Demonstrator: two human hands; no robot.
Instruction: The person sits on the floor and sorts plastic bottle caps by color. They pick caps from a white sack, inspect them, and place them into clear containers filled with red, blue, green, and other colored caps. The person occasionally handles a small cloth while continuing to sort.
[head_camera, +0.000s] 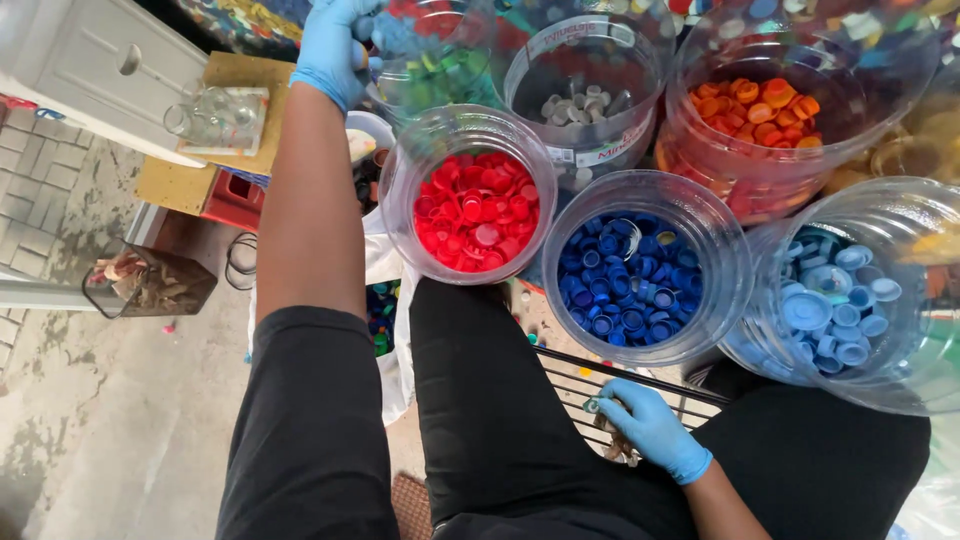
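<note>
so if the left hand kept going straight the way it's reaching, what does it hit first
Most likely the clear plastic jar of green and mixed bottle caps. The blue-gloved left hand reaches up and away at that jar's rim, past the clear jar of red caps. Depth is unclear, so it may already be touching the rim.

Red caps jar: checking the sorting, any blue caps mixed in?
No, the red caps jar shows only red caps; blue ones fill the neighbouring jar.
</note>
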